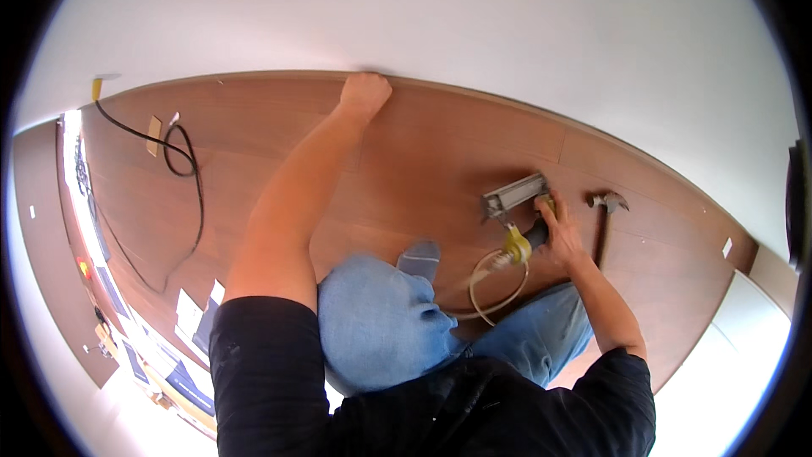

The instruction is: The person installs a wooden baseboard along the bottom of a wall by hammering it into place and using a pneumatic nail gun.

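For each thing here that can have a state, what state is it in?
Left hand: curled into a fist at the foot of the wall.
Right hand: closed on the nail gun.
Nail gun: held; power state unclear.
Pale hose: curled in a loop.
Hammer: lying on the floor, unheld.
Black cable: loosely looped on the floor.

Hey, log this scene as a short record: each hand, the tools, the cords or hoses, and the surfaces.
Left hand: closed in a fist at the foot of the white wall; any small thing inside it would be hidden
Right hand: gripping a nail gun by its handle
Hose: pale, looped near the knees
Hammer: on the floor, to the right of the nail gun
Cord: black, looped at far left, running to a yellow connector by the wall
Floor: brown wood planks
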A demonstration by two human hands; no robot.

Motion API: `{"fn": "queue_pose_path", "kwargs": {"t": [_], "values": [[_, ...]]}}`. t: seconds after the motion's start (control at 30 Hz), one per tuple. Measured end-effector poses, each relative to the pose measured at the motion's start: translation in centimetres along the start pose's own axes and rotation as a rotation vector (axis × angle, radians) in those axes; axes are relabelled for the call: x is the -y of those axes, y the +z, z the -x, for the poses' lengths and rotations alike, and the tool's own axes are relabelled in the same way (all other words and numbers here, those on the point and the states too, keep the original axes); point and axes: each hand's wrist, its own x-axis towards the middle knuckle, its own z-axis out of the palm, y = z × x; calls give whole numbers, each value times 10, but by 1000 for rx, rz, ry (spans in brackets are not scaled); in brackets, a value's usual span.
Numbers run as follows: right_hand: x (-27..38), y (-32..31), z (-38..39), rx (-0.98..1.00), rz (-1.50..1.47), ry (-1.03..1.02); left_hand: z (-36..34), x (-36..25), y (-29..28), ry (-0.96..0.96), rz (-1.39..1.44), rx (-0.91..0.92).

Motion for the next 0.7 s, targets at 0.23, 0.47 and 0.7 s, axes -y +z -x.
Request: {"fn": "queue_pose_path", "kwargs": {"t": [0.23,0.47,0.7], "values": [[148,33,-110,-517,-1006,-229,0,5,3,-13,50,29],[223,47,-177,-749,-1078,-43,-7,-14,3,8,44,-29],[233,54,-193,-810,-910,-59,-27,-19,47,-58,75,-59]]}}
